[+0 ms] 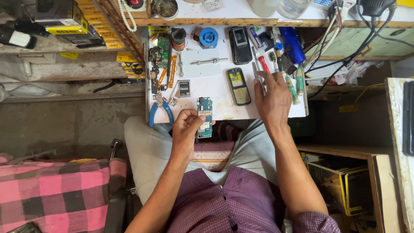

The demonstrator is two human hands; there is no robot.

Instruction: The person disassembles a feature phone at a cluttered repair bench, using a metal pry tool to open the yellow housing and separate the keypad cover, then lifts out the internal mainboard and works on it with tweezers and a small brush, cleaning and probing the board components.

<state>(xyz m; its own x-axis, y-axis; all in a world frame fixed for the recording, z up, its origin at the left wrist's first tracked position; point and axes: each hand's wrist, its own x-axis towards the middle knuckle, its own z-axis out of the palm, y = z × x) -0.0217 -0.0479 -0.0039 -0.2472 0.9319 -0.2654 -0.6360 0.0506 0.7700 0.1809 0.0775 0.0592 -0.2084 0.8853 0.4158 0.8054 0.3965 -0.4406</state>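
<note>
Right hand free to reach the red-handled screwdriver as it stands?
Probably yes. The right hand lies open on the tool row, fingertips right beside the red-handled screwdriver, nothing between. The left hand holds the circuit board, clear of it.

A small white counter (215, 92) holds two old phones (238, 86), blue pliers (160, 112), a blue roll (208, 37), a small battery (184, 88) and many screwdrivers (293, 88).

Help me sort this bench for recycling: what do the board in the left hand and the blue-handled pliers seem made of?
Circuit board: apparently blue-coated laminate with dull metal shields, held by the left hand. Pliers: grey metal jaws, glossy blue grips, likely plastic or rubber.
</note>
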